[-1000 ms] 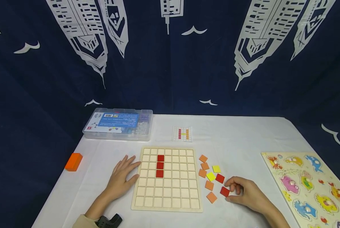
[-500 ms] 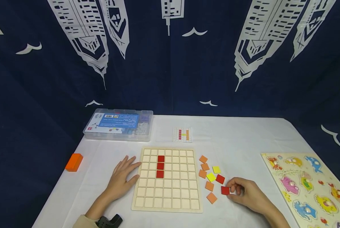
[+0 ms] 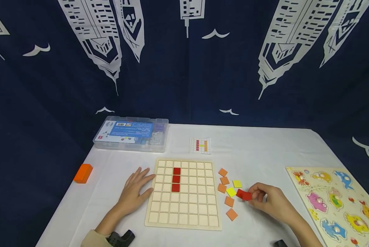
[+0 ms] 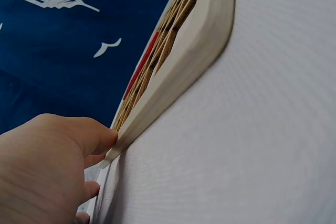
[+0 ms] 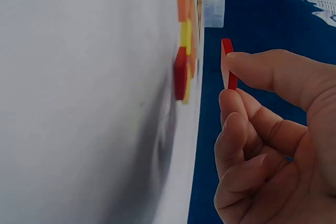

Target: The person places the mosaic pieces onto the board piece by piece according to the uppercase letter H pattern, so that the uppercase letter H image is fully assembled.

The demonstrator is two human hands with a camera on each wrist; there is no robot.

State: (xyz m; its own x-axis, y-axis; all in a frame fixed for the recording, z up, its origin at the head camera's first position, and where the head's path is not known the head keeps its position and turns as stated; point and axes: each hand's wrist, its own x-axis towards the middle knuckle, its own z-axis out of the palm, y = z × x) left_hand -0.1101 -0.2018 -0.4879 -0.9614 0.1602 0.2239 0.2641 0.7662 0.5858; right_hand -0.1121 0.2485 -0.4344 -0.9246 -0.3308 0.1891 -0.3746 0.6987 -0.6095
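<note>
A wooden grid board (image 3: pixel 184 212) lies on the white table, with red square tiles (image 3: pixel 176 179) in one of its columns. My left hand (image 3: pixel 135 192) rests at the board's left edge, fingers extended; in the left wrist view its thumb touches the board's rim (image 4: pixel 173 85). Between thumb and index finger, my right hand (image 3: pixel 272 200) pinches a red tile (image 5: pixel 231 64) raised off the table. Seen from the head, that tile partly overlaps another red tile (image 5: pixel 181 74) lying below. Orange tiles (image 3: pixel 232 214) and yellow tiles (image 3: pixel 237 184) are scattered right of the board.
Behind the board lies a small pattern card (image 3: pixel 199 145). A clear plastic box (image 3: pixel 131 134) stands at the back left, and an orange block (image 3: pixel 83 173) near the left table edge. An animal puzzle board (image 3: pixel 335 202) occupies the right side.
My right hand has lifted the red tile off the table and carried it slightly away from me, over by the other red tile. The left hand stays at the board's edge.
</note>
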